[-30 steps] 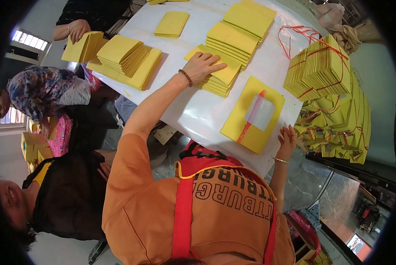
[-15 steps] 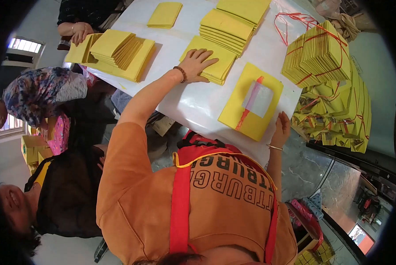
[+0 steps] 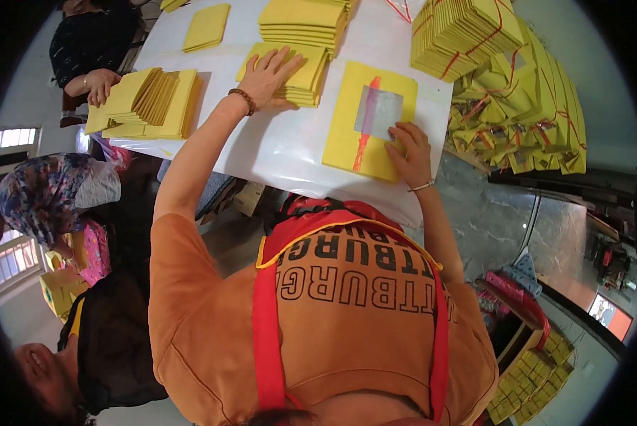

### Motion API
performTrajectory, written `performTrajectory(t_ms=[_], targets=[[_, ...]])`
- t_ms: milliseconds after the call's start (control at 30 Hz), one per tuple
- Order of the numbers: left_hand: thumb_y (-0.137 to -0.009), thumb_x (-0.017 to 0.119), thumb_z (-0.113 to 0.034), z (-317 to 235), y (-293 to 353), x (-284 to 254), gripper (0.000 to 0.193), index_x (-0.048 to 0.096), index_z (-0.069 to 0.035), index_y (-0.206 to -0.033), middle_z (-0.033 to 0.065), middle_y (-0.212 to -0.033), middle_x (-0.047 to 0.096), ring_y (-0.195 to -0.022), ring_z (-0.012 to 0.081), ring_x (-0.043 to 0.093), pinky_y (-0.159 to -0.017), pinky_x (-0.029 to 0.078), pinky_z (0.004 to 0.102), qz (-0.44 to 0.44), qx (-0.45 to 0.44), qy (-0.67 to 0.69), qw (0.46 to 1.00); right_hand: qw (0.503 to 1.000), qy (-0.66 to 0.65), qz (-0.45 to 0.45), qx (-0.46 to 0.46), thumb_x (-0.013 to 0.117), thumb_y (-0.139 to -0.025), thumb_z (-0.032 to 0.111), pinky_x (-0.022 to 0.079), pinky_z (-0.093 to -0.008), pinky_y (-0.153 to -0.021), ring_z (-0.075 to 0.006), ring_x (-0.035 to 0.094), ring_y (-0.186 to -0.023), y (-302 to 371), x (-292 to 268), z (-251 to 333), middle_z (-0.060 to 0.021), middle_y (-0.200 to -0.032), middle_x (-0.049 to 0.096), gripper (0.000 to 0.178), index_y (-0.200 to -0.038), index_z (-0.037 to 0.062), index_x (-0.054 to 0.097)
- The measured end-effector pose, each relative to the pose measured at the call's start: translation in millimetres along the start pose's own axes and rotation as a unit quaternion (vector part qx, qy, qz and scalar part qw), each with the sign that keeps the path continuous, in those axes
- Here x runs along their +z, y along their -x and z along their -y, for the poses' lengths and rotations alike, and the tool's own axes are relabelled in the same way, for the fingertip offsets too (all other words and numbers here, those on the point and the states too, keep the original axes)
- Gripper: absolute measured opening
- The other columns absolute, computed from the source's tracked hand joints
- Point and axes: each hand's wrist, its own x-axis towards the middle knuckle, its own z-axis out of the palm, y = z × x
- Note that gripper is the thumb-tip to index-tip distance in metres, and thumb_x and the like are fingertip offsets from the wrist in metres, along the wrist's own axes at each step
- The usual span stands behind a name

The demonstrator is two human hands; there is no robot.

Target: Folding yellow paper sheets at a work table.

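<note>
My left hand (image 3: 267, 79) lies with fingers spread on a small stack of folded yellow paper pieces (image 3: 305, 86); they may be paper bags or envelopes. Close to the table's near edge is a flat yellow paper piece (image 3: 339, 145). A greyish, translucent rectangle (image 3: 391, 112) and an orange-red strip (image 3: 361, 148) show on its face. Over its right side rests my right hand (image 3: 410, 150), fingers slightly bent and apart, with nothing visible in them. Behind my left hand rises a taller stack of yellow paper pieces (image 3: 293, 30).
Bundles tied with red string (image 3: 460, 35) stand at the right, above a heap of more yellow bundles (image 3: 524, 106). Across the white table (image 3: 226, 142), another person's hand (image 3: 100, 85) touches fanned yellow pieces (image 3: 144, 99). Other people are at the left.
My right hand has come from beside the table's edge onto the flat yellow piece. The left hand stays on its stack, while the whole view has shifted.
</note>
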Motion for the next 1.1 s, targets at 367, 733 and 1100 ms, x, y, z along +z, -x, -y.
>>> performTrajectory(t_ms=[367,733,1100], targets=[[-0.073,0.066,-0.029,-124.2,32.7,3.2,0.048,0.053,-0.005,-0.112,0.0116,-0.105,0.054,-0.097,0.0274,0.049,-0.083,0.041,0.0365,-0.043,0.247,0.21,0.945,0.996,-0.068,0.035,0.052,0.065,-0.075,0.014,0.032,-0.0356,-0.098,-0.0262,0.039,-0.116,5.1,8.9,-12.7,-0.008,-0.12,0.049,0.021,-0.095,0.0094,0.064],[-0.078,0.06,-0.015,-126.0,25.2,-0.2,0.011,0.059,-0.004,-0.081,0.0093,-0.074,0.054,-0.073,0.0269,0.054,-0.066,0.046,0.0351,-0.033,0.22,0.343,0.912,0.973,-0.212,0.028,0.089,0.063,-0.079,0.011,0.029,-0.033,-0.1,-0.0224,0.035,-0.121,15.6,19.7,-30.5,-0.0072,-0.124,0.045,0.011,-0.087,0.0054,0.066],[-0.075,0.059,-0.014,-120.5,14.9,3.3,0.012,0.06,-0.002,-0.077,0.0084,-0.068,0.059,-0.058,0.0182,0.054,-0.056,0.043,0.0294,0.12,0.06,0.518,0.845,0.956,-0.267,0.027,0.12,0.059,-0.081,0.02,0.024,-0.0343,-0.102,-0.0237,0.036,-0.119,14.7,18.1,-32.1,-0.0078,-0.121,0.049,0.018,-0.088,0.006,0.068]])
